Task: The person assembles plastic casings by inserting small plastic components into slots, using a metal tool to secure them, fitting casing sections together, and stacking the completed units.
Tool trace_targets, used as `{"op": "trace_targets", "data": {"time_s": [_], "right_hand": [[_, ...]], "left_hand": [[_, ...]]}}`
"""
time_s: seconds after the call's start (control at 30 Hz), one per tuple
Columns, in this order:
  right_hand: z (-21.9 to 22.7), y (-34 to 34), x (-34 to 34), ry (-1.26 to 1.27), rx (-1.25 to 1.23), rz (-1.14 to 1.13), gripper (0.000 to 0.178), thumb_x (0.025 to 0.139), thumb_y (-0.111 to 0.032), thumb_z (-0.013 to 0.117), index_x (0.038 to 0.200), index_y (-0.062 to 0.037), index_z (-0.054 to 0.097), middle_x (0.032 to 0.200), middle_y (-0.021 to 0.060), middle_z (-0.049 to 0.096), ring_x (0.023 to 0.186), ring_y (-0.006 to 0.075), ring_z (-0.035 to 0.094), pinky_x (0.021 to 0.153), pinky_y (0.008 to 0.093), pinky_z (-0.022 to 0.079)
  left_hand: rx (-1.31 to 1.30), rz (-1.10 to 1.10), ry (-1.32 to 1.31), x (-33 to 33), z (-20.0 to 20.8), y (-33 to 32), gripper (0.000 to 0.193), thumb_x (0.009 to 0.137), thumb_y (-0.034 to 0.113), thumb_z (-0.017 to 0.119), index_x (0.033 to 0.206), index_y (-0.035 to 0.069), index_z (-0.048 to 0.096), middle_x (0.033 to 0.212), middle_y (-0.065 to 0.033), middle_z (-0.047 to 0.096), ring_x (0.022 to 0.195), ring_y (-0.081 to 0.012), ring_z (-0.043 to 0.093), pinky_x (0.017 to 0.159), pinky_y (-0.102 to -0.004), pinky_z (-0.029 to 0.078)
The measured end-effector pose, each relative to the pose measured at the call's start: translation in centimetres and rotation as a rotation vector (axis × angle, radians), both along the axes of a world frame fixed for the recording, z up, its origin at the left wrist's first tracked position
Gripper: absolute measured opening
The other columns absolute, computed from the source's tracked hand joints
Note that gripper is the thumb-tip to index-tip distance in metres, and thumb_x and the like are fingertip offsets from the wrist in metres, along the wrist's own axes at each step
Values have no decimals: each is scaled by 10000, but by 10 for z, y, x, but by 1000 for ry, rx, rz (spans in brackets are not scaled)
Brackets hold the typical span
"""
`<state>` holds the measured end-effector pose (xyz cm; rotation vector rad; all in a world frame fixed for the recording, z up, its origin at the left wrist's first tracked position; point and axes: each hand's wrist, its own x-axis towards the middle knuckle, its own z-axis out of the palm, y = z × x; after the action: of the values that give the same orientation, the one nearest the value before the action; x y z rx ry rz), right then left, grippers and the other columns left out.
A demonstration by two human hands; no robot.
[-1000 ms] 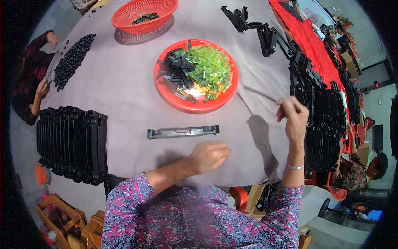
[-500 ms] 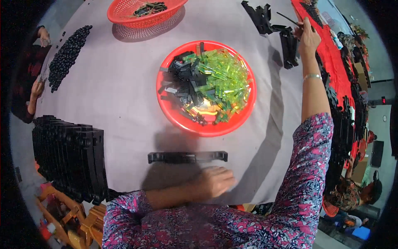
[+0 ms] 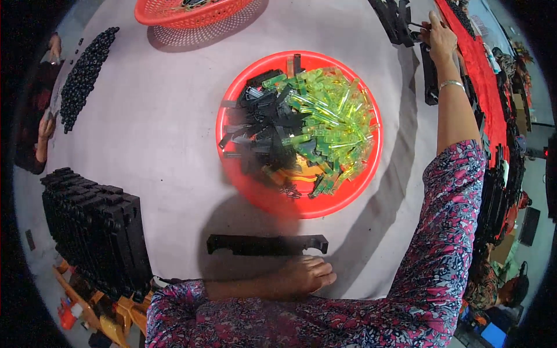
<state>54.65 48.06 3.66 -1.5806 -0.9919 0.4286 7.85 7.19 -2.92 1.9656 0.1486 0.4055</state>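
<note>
My right hand reaches out to the far right, fingers closed around a thin dark rod that shows only in part. Beside it lie loose black plastic bars. Close to my body, my left hand rests with curled fingers; its palm side is hidden. Just beyond that hand, a long black plastic bar with notched ends lies crosswise on the table. A red bowl farther out holds black plastic pieces and translucent yellow-green strips.
Stacked black bars stand at the left edge. Small black round parts are heaped at the far left, near another person's hand. A red mesh basket sits at the back. Red cloth runs along the right.
The whole view has shifted, so the bowl and bar appear lower. The bar shows a different side, with its notches visible. Less of the rod in my right hand shows.
</note>
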Motion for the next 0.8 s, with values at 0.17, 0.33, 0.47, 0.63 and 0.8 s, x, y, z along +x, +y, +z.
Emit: {"op": "trace_targets", "data": {"time_s": [0.17,0.33,0.47,0.63,0.8], "right_hand": [[22,-52,-30,-8,-83,-27,382,859,-345,732,887,28,654,821,116,711,619,172,659,569,301,571],[65,-95,-33,-77,-365,8,335,874,-378,713,849,-49,653,733,41,657,507,103,517,450,234,407],[75,-124,-40,-141,-412,119,306,884,-369,689,860,-65,653,702,13,625,491,71,454,429,225,341],[98,-127,-26,-231,-169,-131,405,859,-398,701,725,-21,640,606,16,564,464,83,463,427,256,328],[66,-71,-25,-194,196,-13,372,876,-379,694,909,-9,709,763,71,703,543,111,585,513,252,480]], "left_hand": [[-36,59,46,2,2,0,282,806,134,579,1072,37,582,917,-110,545,885,-284,583,774,-418,477],[38,58,-5,4,-1,-1,251,806,137,567,1031,28,582,893,-105,539,875,-278,583,755,-409,477],[91,24,13,3,6,7,259,804,137,555,1032,18,583,902,-101,546,893,-273,590,775,-398,482],[56,-4,40,3,7,5,266,813,141,540,1045,19,585,915,-106,551,906,-278,591,801,-399,481],[82,-1,21,5,4,5,249,812,142,545,1030,27,582,920,-109,551,909,-277,589,802,-406,478]]}}
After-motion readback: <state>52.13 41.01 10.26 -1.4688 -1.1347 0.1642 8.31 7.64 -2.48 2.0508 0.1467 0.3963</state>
